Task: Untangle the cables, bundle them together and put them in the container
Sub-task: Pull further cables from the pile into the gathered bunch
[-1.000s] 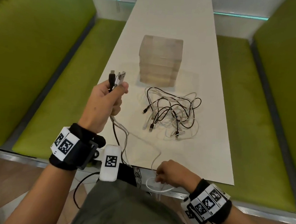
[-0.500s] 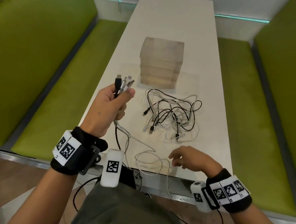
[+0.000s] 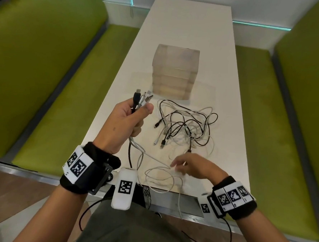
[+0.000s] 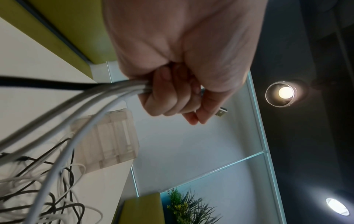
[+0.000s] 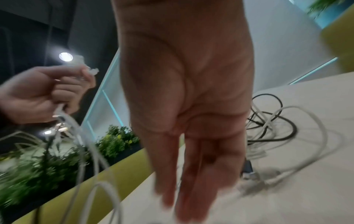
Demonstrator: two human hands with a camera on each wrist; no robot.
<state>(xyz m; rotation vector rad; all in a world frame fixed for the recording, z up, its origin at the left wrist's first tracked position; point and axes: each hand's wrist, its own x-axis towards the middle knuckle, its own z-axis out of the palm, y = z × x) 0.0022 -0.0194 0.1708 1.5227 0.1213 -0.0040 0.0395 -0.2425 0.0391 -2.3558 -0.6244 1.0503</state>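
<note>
My left hand (image 3: 131, 119) is raised over the table's left side and grips several cable ends; black, silver and white plugs (image 3: 143, 97) stick up out of the fist. Their cords (image 3: 134, 149) trail down to the front edge, and the left wrist view shows them (image 4: 86, 94) running out of the curled fingers (image 4: 168, 98). A tangle of black and white cables (image 3: 188, 126) lies in front of the translucent container (image 3: 174, 71). My right hand (image 3: 185, 165) hovers with fingers straight (image 5: 187, 174), holding nothing, just above a loose white cable loop (image 3: 159, 178).
The white table (image 3: 188, 29) is long and narrow, with green benches (image 3: 53, 95) along both sides. The container stands mid-table, beyond the tangle. One white cord (image 3: 180, 202) hangs over the front edge toward my lap.
My right hand let go of the white cable at the table edge and moved up and forward over the table. My left hand shifted slightly right with its cable ends.
</note>
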